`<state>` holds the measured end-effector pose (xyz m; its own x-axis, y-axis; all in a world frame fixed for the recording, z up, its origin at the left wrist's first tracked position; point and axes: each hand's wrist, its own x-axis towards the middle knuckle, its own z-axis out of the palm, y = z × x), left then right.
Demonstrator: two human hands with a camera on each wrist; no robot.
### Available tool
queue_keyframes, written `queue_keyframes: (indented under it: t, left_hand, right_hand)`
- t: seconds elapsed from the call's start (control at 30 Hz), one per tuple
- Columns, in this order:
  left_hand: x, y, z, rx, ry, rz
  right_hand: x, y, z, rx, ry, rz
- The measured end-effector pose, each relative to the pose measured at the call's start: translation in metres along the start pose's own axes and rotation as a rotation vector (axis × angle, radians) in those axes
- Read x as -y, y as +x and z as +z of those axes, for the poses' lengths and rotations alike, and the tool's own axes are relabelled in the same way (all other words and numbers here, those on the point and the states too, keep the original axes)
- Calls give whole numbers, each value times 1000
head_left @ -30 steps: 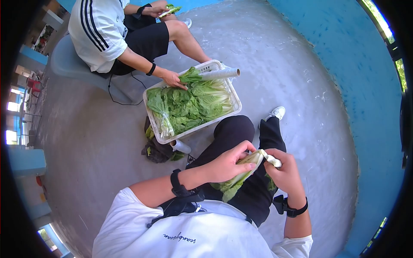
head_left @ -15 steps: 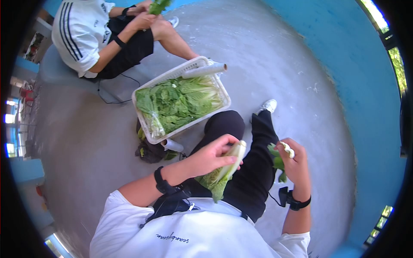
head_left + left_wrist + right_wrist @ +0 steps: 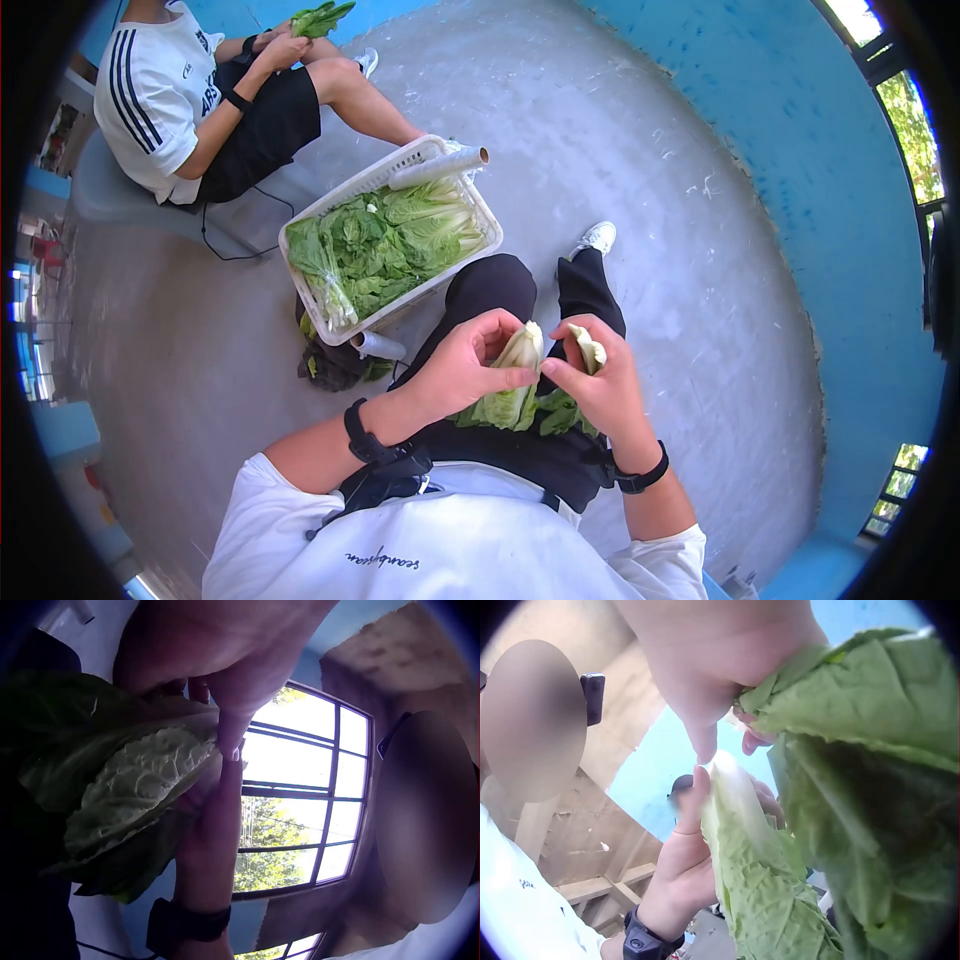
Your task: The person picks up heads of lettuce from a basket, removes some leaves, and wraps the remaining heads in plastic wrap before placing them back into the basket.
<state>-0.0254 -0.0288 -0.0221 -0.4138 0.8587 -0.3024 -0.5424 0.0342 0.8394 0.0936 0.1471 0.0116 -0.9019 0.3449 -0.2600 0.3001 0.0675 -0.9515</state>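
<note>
My left hand (image 3: 462,366) grips a pale green cabbage head (image 3: 515,385), stem end up, above my lap. Close beside it, my right hand (image 3: 607,385) holds torn leaves by their white bases (image 3: 588,350), the green parts (image 3: 565,414) hanging below the palm. The right thumb and index finger are near the cabbage's stem end; whether they touch it I cannot tell. In the right wrist view the dark green leaves (image 3: 870,802) hang from the right hand, and the cabbage (image 3: 761,885) stands in the left hand (image 3: 686,862). The left wrist view shows leaves (image 3: 142,780) below the left hand (image 3: 217,645).
A white basket (image 3: 492,222) of leafy cabbages (image 3: 370,240) stands on the floor beyond my knee, a roll of film (image 3: 438,168) across its far side. Another roll (image 3: 378,346) and a dark bag (image 3: 332,367) lie beside it. Another person (image 3: 160,110) sits upper left, holding leaves.
My right hand first drew away from the cabbage with the leaves, then came back beside it. The cabbage is now more upright. The other person's hand left the basket and both hands now hold leaves.
</note>
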Motion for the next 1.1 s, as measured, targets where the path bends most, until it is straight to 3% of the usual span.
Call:
queue_keyframes:
  t: [0.13,0.23,0.53,0.63,0.8,0.93,1.1]
  left_hand:
    - [7,-3,1,23,71,17]
    - [6,-2,2,-1,164,-1]
    - [-11,-6,10,27,378,-31]
    - [-17,-6,16,41,517,-4]
    - [-32,-11,26,69,664,4]
    - [-29,-11,23,93,791,151]
    - [-23,-21,19,140,915,121]
  right_hand:
    - [-12,-1,7,-32,69,-41]
    - [-3,-5,1,2,4,100]
    - [19,-8,-18,88,-139,121]
    - [15,-9,-18,83,-244,-49]
    - [26,-14,-21,158,-364,-20]
    - [26,-17,-25,182,-450,-54]
    - [19,-24,-34,84,-576,-105]
